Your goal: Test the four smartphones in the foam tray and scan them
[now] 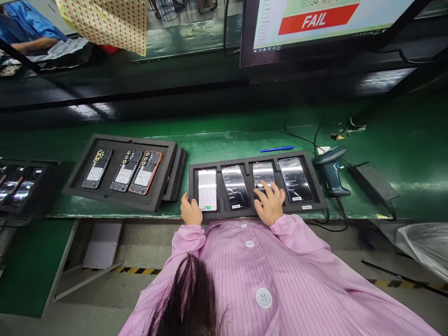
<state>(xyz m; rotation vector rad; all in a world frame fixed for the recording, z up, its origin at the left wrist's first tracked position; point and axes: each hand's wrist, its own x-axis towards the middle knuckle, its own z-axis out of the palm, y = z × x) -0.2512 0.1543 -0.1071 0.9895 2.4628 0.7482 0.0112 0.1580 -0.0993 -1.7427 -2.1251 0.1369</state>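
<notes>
A black foam tray [219, 216] lies at the table's front edge with several phones face up in its slots. The leftmost phone [207, 186] shows a white keypad screen; beside it are a dark-screened phone [235, 187], a third phone [263, 171] and a rightmost phone [295, 179]. My right hand [270, 203] is over the lower part of the third phone, fingers spread, holding nothing. At the tray's lower left corner rests my left hand [191, 211], its thumb and fingers apart beside the tray's edge.
Stacked foam trays [117, 198] with opened phones stand left; another tray [26, 205] lies far left. Right are a barcode scanner [332, 170], cables and a black box [374, 184]. A blue pen [277, 149] lies behind the tray, under a monitor [315, 28] reading FAIL. A person's arm [38, 45] shows upper left.
</notes>
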